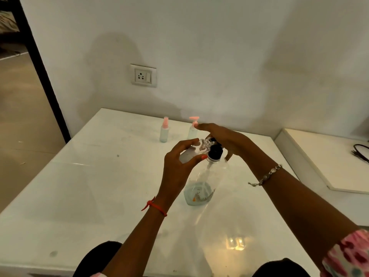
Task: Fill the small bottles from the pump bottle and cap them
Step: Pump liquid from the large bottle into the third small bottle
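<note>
A large clear pump bottle (201, 186) with a black pump head stands mid-table, a little bluish liquid at its bottom. My right hand (225, 139) lies flat over the black pump head, fingers straight. My left hand (179, 166) grips a small clear bottle (191, 151), tilted with its mouth at the pump's spout. Two small bottles stand at the back of the white table (89, 186): one with a pink spray cap (164, 130), one with a pink pump cap (193, 128), partly behind my right fingers.
A wall with a socket (143, 75) rises behind the table. A white raised shelf (329, 156) with a black cable (360, 151) adjoins on the right. A dark door frame and open floor lie to the left. My knees show at the near edge.
</note>
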